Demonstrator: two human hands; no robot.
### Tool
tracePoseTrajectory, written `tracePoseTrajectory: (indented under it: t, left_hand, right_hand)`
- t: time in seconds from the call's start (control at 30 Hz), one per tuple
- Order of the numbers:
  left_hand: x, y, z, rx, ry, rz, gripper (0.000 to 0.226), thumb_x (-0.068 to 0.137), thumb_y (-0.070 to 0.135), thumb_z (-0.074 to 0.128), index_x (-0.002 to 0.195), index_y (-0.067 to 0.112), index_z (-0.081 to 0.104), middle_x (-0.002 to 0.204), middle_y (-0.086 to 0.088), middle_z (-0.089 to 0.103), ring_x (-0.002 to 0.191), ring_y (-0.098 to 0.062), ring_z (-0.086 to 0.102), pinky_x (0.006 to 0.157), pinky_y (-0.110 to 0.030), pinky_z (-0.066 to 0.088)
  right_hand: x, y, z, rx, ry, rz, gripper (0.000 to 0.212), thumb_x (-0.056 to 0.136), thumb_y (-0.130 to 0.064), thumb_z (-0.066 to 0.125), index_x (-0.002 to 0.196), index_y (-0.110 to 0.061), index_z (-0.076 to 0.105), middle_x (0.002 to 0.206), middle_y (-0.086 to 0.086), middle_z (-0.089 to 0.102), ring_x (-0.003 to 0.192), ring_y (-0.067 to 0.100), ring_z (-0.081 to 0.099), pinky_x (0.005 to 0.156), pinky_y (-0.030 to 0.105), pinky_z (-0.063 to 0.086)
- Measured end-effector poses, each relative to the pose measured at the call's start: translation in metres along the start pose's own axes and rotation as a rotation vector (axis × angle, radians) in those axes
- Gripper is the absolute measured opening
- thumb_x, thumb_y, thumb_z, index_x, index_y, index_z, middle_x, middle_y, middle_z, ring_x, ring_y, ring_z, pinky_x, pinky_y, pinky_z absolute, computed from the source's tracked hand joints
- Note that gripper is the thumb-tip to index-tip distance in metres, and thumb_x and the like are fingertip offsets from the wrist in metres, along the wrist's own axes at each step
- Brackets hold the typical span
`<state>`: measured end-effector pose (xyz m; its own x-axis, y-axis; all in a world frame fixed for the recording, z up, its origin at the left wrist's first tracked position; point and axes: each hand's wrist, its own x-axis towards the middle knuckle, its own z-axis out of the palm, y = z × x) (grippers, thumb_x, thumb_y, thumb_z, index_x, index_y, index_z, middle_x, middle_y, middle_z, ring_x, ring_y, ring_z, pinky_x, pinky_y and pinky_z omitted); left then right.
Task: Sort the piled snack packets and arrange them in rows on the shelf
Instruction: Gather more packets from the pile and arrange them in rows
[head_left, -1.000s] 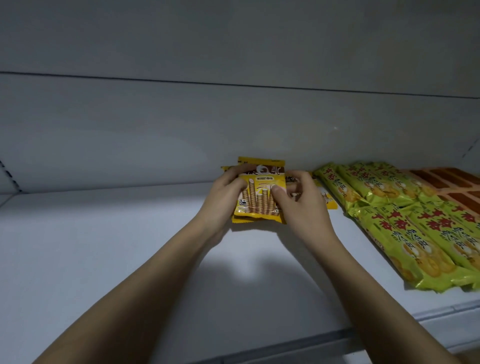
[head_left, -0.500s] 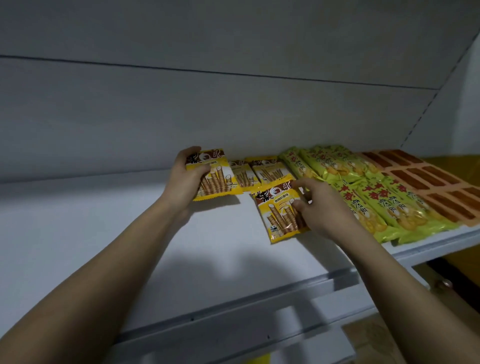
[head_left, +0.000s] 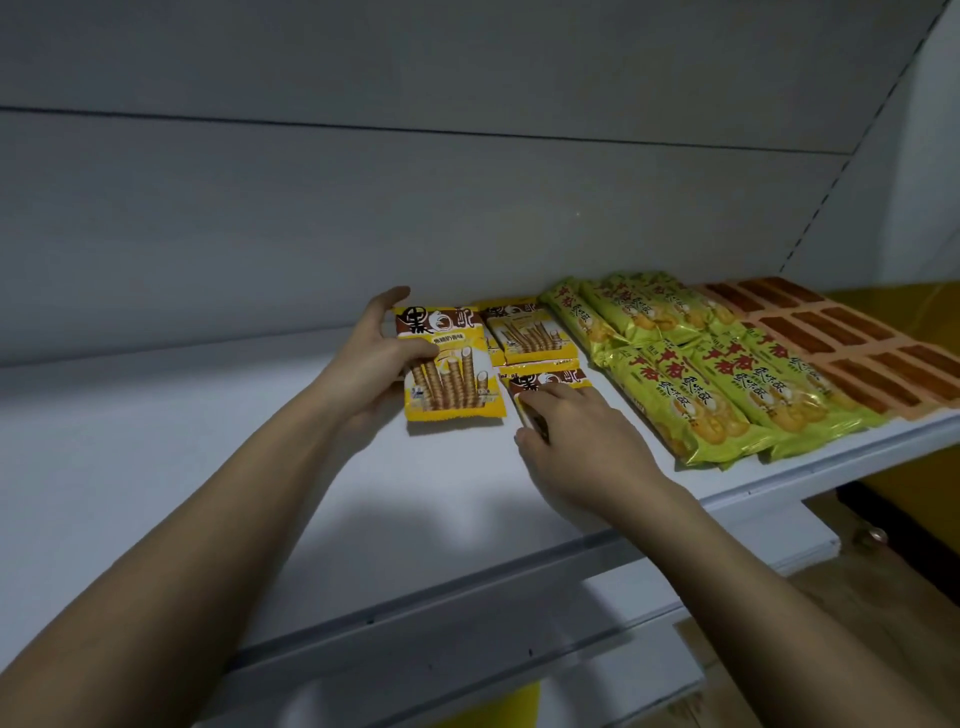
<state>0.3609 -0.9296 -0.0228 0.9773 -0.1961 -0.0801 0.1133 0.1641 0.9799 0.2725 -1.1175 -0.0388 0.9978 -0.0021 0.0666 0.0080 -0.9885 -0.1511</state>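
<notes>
The left hand (head_left: 371, 358) grips a yellow wafer-roll packet (head_left: 451, 364) by its left edge, thumb across its front, low over the white shelf (head_left: 208, 467). The right hand (head_left: 582, 441) lies with fingers extended, pressing a second wafer-roll packet (head_left: 550, 382) flat on the shelf beside the green biscuit packets (head_left: 691, 374).

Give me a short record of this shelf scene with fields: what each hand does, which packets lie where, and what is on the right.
left hand: holds a yellow packet, thumb on its front
right hand: rests on the front packet, fingers on top
back packet: lies flat behind the front packet
green packets: lie in rows to the right of the yellow ones
orange packs: lie at the far right
shelf: white, bare on the left
</notes>
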Motion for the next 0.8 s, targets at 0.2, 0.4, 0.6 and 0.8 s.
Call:
tracePoseTrajectory:
  t: [0.2, 0.4, 0.6, 0.8]
  left_hand:
    - [-0.006, 0.001, 0.002, 0.088, -0.032, -0.073, 0.055, 0.089, -0.010, 0.063, 0.132, 0.020, 0.046, 0.099, -0.010, 0.071, 0.063, -0.013, 0.073, 0.052, -0.026, 0.058]
    - [-0.009, -0.011, 0.008, 0.005, -0.078, -0.150, 0.056, 0.087, -0.014, 0.065, 0.133, 0.008, 0.042, 0.094, -0.012, 0.074, 0.074, -0.021, 0.076, 0.057, -0.032, 0.060]
    - [-0.010, -0.025, 0.015, 1.049, 0.086, 0.334, 0.061, 0.084, 0.031, 0.079, 0.135, 0.023, 0.046, 0.135, 0.000, 0.036, 0.127, -0.015, 0.036, 0.101, -0.031, 0.037]
    - [-0.012, -0.025, 0.013, 1.226, -0.346, 0.562, 0.027, 0.097, 0.039, 0.061, 0.120, 0.029, 0.068, 0.125, 0.008, 0.060, 0.118, -0.010, 0.047, 0.103, -0.035, 0.041]
  right_hand:
    - [0.009, 0.012, 0.006, 0.016, 0.020, -0.001, 0.049, 0.102, -0.032, 0.042, 0.149, -0.020, 0.039, 0.148, 0.001, 0.044, 0.131, 0.027, 0.037, 0.103, 0.041, 0.038]
    - [0.011, 0.022, 0.020, 0.081, 0.139, -0.059, 0.044, 0.105, -0.033, 0.038, 0.146, -0.019, 0.046, 0.149, 0.000, 0.046, 0.137, 0.023, 0.036, 0.111, 0.041, 0.033]
    - [0.002, 0.020, 0.029, 0.207, 0.423, -0.030, 0.044, 0.101, -0.036, 0.034, 0.127, -0.015, 0.063, 0.131, 0.003, 0.059, 0.123, 0.021, 0.046, 0.106, 0.039, 0.036]
    - [0.001, 0.019, 0.032, 0.174, 0.385, -0.017, 0.044, 0.100, -0.037, 0.032, 0.109, -0.017, 0.069, 0.110, 0.000, 0.066, 0.105, 0.021, 0.051, 0.089, 0.038, 0.040]
